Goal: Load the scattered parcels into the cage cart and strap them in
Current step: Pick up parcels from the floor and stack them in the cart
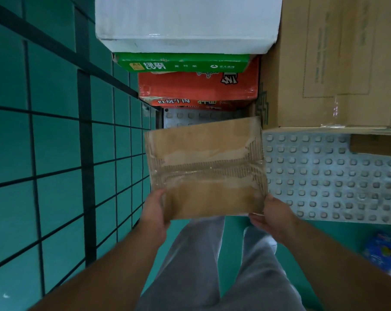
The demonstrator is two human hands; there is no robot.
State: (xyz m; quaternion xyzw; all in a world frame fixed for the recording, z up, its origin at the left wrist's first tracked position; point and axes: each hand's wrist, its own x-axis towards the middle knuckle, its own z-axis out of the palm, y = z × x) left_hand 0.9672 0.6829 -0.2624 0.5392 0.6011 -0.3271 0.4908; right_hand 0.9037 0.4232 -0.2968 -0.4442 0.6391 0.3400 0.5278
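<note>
Far left: wire mesh side panel [55,153] of the cage cart, seen through to the green floor [10,209]. Two dark flat bands [85,164] are seen across the mesh, one upright, one slanting; whether they are straps or frame bars cannot be told.

Left hand [155,212]: closed on the near left corner of the small brown parcel [206,169], thumb laid on the top face, fingers hidden beneath.

Parcel: held in the air by both hands, roughly level, top face up. Its far half is over the near edge of the studded grey deck [324,176]; its near edge is above the grey trousers [201,265]. Tape is torn along the middle and right side, and corrugation is exposed.

Behind the parcel, a stack is seen on the deck against the mesh: red box [199,86] lowest, green box [183,63] on it, white box [185,21] on top.

Right hand [270,215]: closed on the near right corner of the parcel, thumb against the side edge, fingers curled under the near edge.

Right of the stack: large brown carton [324,63], touching or just beside it, standing on the deck. A smaller cardboard piece [376,144] is partly seen at its near edge.

Far right, low: blue printed packet [385,252] lying on the floor, off the deck, blurred.
</note>
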